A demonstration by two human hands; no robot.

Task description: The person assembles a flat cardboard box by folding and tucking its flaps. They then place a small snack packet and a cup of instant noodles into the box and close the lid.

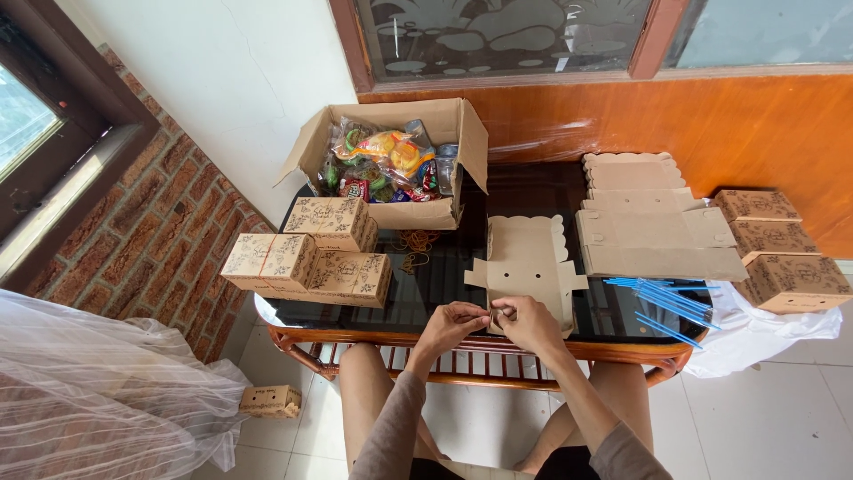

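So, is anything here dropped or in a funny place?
Yes: one small printed brown cardboard box lies on the white tiled floor, beside the gauzy white net, apart from the stacked boxes on the dark glass table.

Brick wall (151,222), orange panelling (737,124), glass-topped table (426,293), tiled floor (782,418).
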